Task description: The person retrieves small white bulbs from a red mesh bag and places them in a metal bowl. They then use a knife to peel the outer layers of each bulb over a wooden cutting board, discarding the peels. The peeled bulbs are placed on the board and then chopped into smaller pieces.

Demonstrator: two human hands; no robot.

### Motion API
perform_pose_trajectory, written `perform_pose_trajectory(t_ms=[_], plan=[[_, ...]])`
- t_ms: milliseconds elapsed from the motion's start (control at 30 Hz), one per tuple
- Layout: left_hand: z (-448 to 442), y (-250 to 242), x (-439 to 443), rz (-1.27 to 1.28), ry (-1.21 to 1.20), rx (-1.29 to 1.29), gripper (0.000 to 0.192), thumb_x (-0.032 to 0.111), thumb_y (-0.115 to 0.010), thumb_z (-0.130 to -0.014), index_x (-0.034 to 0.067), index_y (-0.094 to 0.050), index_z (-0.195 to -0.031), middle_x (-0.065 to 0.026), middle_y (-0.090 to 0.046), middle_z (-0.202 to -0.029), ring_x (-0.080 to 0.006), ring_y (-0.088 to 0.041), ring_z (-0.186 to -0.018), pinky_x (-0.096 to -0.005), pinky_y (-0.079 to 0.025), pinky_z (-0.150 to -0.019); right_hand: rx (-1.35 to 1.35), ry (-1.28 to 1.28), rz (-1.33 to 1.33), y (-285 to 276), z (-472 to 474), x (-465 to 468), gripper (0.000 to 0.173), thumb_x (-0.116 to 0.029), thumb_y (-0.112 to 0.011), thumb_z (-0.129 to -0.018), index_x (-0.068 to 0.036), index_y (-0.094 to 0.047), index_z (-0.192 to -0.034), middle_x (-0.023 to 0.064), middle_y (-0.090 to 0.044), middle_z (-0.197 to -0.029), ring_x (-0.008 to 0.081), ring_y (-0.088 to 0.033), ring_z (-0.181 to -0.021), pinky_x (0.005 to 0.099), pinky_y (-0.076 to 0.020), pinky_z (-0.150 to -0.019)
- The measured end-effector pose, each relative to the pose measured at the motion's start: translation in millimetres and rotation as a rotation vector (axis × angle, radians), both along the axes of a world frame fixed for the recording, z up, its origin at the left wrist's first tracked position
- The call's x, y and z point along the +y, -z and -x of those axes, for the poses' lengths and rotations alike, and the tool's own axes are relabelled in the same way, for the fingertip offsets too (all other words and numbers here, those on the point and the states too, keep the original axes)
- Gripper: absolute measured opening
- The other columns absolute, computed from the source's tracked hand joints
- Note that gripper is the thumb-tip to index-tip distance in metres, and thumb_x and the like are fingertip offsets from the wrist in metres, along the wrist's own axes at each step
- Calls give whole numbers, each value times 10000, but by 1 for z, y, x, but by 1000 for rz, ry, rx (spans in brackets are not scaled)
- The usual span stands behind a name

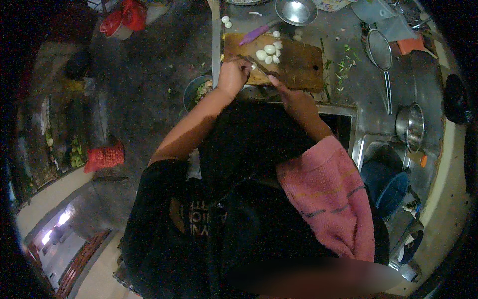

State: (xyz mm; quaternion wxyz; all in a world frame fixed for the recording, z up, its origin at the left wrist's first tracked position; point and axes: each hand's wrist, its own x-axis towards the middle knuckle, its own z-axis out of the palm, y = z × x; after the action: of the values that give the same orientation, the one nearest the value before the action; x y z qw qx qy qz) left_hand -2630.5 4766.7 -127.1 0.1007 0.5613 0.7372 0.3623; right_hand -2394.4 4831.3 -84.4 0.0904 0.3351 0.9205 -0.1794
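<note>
My right hand (300,106) grips a knife (261,69), its blade slanting up and left towards my other hand. My left hand (234,73) is pinched at the near left of a wooden cutting board (300,69), with a small white piece (253,67) at its fingertips beside the blade. Several peeled white bulbs (269,49), like small onions or garlic, lie grouped on the board just beyond the knife. A purple-handled utensil (255,34) rests across the board's far left edge.
Two white bulbs (225,19) sit at the counter's left edge, near a metal bowl (297,11). Green scraps (345,61), a strainer (380,48) and a steel pot (410,127) are on the right. A bowl of scraps (201,91) stands below left. A sink (381,144) lies near right.
</note>
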Motion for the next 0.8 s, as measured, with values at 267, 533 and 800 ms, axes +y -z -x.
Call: perform_pose_trajectory(t_ms=[267,533,800], plan=[[-6,-6,8,55,-36,-18,163,44,-706,-743,49,-727,-905,-167,-676,-960,-358,-636,-937,-440,-523,-846,40,106,60,14,5,4,651,-223,-497,-991,-470,-203,-1517,243,-658,-754,437,-658,-667,548,-520,-604],[-16,-4,48,33,302,507,216,115,-702,-746,120,-738,-958,-59,-676,-977,-260,-589,-1017,-384,-492,-903,111,253,2,-7,-27,11,665,-220,-543,-979,-450,-237,-1522,245,-667,-803,452,-654,-710,549,-519,-645],[-26,13,37,-103,219,427,109,186,-707,-787,134,-755,-871,-67,-684,-843,-263,-610,-918,-387,-497,-868,114,233,82,-1,-34,2,673,-217,-554,-963,-460,-252,-1514,255,-680,-879,441,-672,-781,553,-529,-686]])
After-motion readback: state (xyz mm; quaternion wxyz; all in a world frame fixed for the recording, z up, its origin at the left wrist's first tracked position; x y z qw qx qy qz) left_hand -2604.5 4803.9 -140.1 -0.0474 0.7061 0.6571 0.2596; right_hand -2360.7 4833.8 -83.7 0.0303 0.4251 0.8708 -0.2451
